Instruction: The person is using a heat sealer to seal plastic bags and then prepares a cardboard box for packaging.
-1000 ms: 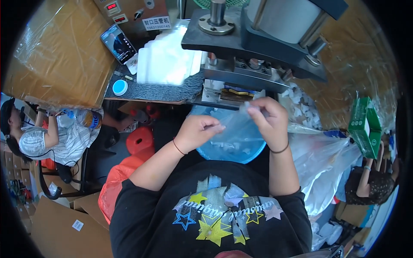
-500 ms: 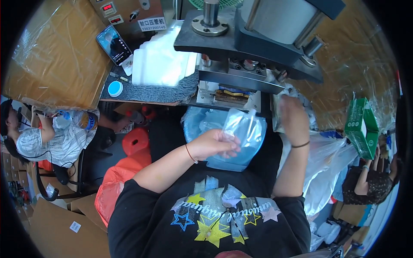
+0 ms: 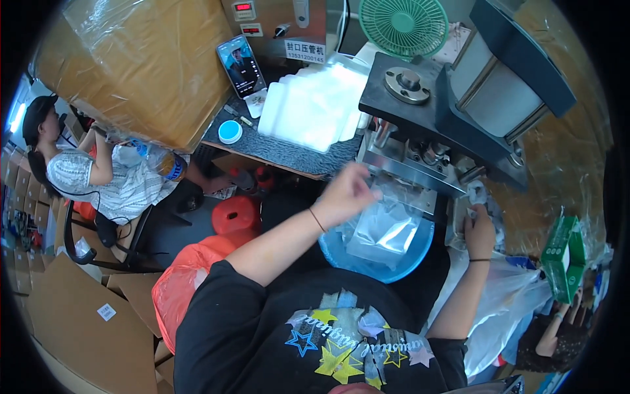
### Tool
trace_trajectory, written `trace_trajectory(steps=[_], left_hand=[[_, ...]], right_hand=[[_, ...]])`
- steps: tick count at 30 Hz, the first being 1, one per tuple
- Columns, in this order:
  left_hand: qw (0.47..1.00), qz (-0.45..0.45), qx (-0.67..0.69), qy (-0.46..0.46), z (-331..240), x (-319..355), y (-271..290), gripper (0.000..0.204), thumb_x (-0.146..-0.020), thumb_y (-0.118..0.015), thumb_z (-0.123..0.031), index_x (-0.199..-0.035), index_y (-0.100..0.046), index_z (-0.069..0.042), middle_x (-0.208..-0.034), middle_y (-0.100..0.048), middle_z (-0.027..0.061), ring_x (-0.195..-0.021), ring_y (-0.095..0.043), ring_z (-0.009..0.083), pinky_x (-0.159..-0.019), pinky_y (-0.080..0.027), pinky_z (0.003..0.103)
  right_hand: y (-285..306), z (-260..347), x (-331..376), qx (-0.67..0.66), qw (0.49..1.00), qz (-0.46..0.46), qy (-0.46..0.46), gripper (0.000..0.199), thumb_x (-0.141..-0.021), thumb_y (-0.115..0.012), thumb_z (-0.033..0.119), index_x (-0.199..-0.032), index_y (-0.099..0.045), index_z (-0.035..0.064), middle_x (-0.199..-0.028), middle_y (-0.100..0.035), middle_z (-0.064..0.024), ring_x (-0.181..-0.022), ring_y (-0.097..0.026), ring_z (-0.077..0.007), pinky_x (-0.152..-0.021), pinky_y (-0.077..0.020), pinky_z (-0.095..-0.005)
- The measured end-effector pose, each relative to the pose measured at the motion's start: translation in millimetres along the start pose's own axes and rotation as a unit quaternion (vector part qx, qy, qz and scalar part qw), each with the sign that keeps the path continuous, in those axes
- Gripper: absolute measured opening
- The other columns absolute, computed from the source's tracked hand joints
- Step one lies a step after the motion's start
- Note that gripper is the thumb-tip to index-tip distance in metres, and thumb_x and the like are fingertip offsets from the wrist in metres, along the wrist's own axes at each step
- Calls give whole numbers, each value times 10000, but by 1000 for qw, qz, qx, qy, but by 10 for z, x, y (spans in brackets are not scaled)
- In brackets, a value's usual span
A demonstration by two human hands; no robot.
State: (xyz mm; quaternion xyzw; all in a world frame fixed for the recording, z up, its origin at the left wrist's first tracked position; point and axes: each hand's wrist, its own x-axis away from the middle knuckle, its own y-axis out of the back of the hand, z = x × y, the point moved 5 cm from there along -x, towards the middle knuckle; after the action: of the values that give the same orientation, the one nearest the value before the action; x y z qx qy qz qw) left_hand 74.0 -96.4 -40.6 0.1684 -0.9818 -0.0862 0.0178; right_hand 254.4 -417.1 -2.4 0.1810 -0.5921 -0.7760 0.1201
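My left hand point(image 3: 344, 196) is just in front of the press point(image 3: 420, 171), its thumb apart from the bent, slightly blurred fingers, and it looks open. Close to its thumb a clear plastic pouch point(image 3: 390, 226) extends from the press's front edge over the blue basin point(image 3: 417, 253). Other clear plastic lies around that pouch, and I cannot tell where one piece ends. My right hand point(image 3: 481, 233) reaches into a metal tray point(image 3: 455, 230) to the right of the press. Its fingertips point down and are partly hidden; whether they hold anything does not show.
White sheets point(image 3: 315, 105), a phone point(image 3: 241, 69) and a blue-lidded jar point(image 3: 230, 132) are on the grey mat. Behind stands a green fan point(image 3: 403, 26). Wrapped cartons point(image 3: 144, 65) flank the bench. A red stool point(image 3: 235, 215) stands left; one person sits at left, another at right.
My left hand has let go of the clear pouch, which is now at the press. My right hand has lowered into the metal tray. The whole view has shifted and tilted.
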Motion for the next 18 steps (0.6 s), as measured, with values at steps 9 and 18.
trace_trajectory(steps=[9, 18], left_hand=[[802, 11, -565, -196, -136, 341, 884, 613, -828, -722, -251, -1390, -524, -106, -1456, -464, 185, -1340, -458, 365, -1067, -379, 502], [986, 31, -124, -105, -330, 500, 242, 137, -885, -680, -86, -999, -718, -20, -812, -706, 86, -719, -664, 129, -688, -521, 263]], right_hand=[[306, 245, 235, -151, 968, -195, 51, 173, -942, -611, 151, -1053, -645, 23, -960, -634, -164, -824, -612, -321, -753, -497, -409], [220, 1530, 545, -283, 912, 20, 296, 134, -889, -653, 90, -990, -643, 2, -886, -650, -143, -774, -620, -292, -707, -497, -354]])
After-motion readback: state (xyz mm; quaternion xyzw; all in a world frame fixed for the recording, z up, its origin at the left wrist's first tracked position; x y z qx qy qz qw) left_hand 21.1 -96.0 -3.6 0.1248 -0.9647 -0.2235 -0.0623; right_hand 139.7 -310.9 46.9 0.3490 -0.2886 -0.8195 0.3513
